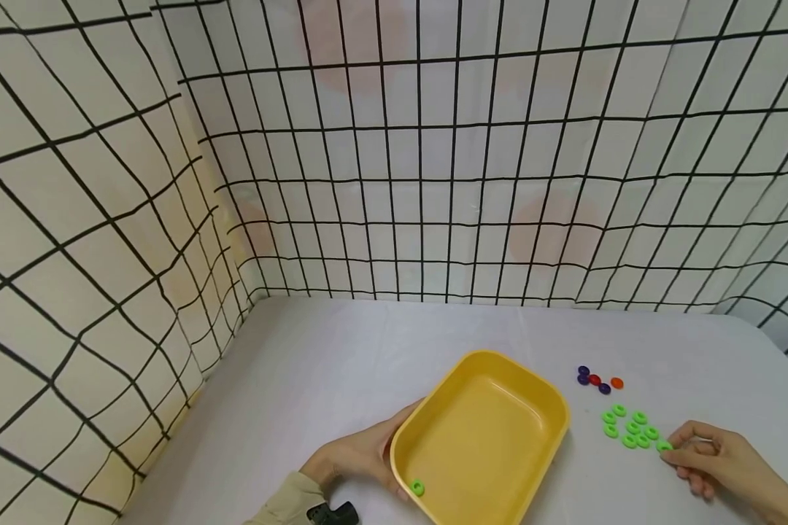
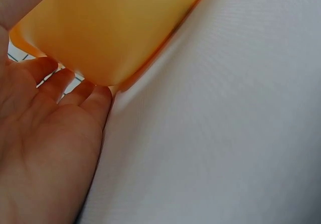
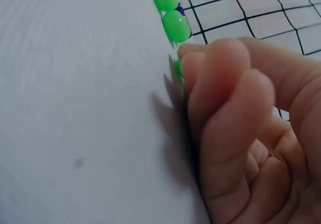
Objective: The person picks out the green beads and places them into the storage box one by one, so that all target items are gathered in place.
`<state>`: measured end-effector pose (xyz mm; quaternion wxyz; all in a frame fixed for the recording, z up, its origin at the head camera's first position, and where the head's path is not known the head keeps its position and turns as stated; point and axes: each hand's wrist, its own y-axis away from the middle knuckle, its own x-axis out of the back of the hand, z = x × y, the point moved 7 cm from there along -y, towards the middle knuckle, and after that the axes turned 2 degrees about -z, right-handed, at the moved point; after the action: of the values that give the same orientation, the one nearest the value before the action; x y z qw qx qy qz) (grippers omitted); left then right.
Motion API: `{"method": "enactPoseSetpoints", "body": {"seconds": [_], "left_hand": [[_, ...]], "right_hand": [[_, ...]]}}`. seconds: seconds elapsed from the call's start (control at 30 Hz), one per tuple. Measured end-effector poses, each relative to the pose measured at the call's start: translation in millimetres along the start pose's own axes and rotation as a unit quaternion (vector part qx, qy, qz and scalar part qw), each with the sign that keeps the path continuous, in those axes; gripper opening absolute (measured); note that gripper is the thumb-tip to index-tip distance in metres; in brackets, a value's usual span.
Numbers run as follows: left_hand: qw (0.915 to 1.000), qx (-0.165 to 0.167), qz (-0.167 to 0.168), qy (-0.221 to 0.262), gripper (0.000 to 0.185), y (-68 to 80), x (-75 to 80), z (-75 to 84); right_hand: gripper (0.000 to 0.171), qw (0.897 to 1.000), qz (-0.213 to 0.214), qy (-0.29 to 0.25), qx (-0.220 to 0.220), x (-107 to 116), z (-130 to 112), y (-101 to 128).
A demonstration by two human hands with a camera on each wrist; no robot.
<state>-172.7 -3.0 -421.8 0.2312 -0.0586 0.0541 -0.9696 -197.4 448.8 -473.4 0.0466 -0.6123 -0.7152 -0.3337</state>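
A yellow tray [image 1: 479, 430] lies in front of me, with one green ring [image 1: 416, 487] inside its near left corner. My left hand [image 1: 361, 452] grips the tray's left side; in the left wrist view its fingertips [image 2: 103, 96] press against the yellow wall. On the right, my right hand [image 1: 719, 459] pinches a green ring [image 1: 664, 445] between thumb and forefinger, low at the table. Just left of it lie several more green rings [image 1: 632, 427]. The right wrist view mostly hides the pinched ring behind the curled fingers.
Beyond the green rings lie several dark purple pieces [image 1: 583, 379], a red piece [image 1: 594, 380] and an orange piece [image 1: 616, 383]. A white cloth covers the table [image 1: 315, 364]. Black-grid netting [image 1: 420, 179] over pale sheets walls the back and sides.
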Motion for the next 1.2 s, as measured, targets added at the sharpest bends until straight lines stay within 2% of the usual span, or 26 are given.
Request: {"method": "enactPoseSetpoints", "body": {"seconds": [0.13, 0.3, 0.5, 0.67, 0.8, 0.93, 1.0, 1.07, 1.2], "left_hand": [[1.0000, -0.004, 0.004, -0.003, 0.116, 0.1, 2.6, -10.6], [0.9999, -0.002, 0.009, -0.007, 0.117, -0.1, 5.9, -21.7], [0.9999, -0.003, 0.011, 0.007, 0.118, 0.2, 5.3, -19.9], [0.9999, -0.008, 0.010, 0.000, 0.117, 0.2, 4.5, -19.3], [0.9999, -0.009, 0.009, -0.009, 0.117, 1.1, 3.9, -22.9], [0.9997, -0.009, 0.011, -0.019, 0.116, 1.2, 5.9, -25.5], [0.9996, -0.002, 0.015, -0.025, 0.116, 1.7, 7.6, -26.9], [0.9995, 0.001, 0.014, -0.027, 0.115, 2.2, 8.4, -27.7], [0.9995, -0.001, 0.019, -0.026, 0.115, 3.0, 7.9, -24.4]], "right_hand": [[0.036, 1.000, 0.004, -0.015, 0.000, 1.8, 1.4, 1.6], [0.029, 0.999, -0.013, -0.025, 0.031, 1.1, -4.7, 3.7], [0.030, 0.999, -0.002, -0.025, 0.026, 1.8, -8.1, 5.4], [0.025, 0.999, -0.020, -0.036, 0.032, 2.8, -6.0, 6.7], [0.023, 0.999, -0.008, -0.048, 0.010, 5.3, -1.1, 6.3], [0.017, 0.993, 0.024, -0.114, -0.022, 8.2, 0.2, 6.4], [0.012, 0.988, 0.031, -0.151, -0.017, 6.1, -8.2, 6.8], [0.011, 0.985, 0.035, -0.169, 0.009, 1.1, -26.3, 7.8], [0.014, 0.984, 0.015, -0.148, 0.096, -18.5, -89.8, 11.3]]}}
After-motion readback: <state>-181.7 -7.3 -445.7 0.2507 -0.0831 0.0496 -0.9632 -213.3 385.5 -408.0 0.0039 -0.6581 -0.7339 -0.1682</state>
